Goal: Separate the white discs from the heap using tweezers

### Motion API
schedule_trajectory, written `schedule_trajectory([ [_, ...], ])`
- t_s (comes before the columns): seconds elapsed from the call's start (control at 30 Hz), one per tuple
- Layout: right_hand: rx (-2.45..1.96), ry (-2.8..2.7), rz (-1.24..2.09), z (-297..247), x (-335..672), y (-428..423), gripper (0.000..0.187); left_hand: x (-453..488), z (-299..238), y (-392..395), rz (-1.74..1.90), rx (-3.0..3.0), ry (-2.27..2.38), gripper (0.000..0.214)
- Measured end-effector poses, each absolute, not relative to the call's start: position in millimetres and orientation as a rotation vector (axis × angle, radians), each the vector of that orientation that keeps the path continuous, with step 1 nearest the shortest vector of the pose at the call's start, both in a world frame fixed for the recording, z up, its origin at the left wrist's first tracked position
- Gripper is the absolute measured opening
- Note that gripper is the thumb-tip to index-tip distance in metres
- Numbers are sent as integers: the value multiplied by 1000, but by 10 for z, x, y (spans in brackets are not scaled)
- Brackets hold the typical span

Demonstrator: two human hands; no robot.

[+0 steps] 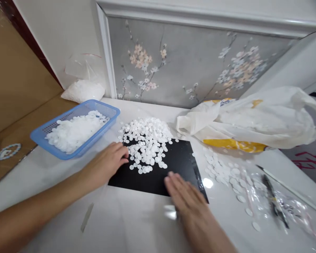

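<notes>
Sorting white discs (147,149) on black sheet (177,163), seemingly; left hand (109,162) half-curled, empty at its left edge; right hand (185,196) flat, open at its near edge; next wants light fingertips.

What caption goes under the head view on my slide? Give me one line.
Left hand and right hand, both open, at a black sheet strewn with white discs, beside a blue basket.

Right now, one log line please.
left hand: on black sheet edge, by white discs | right hand: flat over sheet | blue basket: holds discs
</notes>
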State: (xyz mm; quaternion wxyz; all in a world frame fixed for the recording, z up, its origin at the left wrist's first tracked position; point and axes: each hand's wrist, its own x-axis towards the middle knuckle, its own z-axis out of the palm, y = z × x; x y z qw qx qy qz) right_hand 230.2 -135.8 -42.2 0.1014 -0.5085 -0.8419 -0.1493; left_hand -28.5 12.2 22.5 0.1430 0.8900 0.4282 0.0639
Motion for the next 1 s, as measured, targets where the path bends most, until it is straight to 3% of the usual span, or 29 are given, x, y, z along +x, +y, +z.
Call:
schedule_trajectory([
  [0.07,-1405,-2567,-320,-455,2333,-1334,61,-186,91,53,193,2429,1188,8],
  [0.2,-1807,-2216,-323,-389,2597,-1234,53,-131,9,-15,187,2257,1226,6],
  [0.37,-1611,-2030,388,7,2531,-974,42,-52,66,-43,209,2253,1146,13],
  [0.5,-1455,-1855,624,71,2194,-703,28,137,165,-64,335,2205,1058,16],
  [0.7,-1352,-1431,1046,-215,2030,-619,18,366,70,-165,594,1400,958,8],
  [0.83,-1399,-1401,1006,-307,2053,-666,9,367,-67,-181,614,1122,990,23],
  [1.0,-1368,-1509,951,-275,2056,-637,9,340,-60,-152,611,1070,965,23],
])
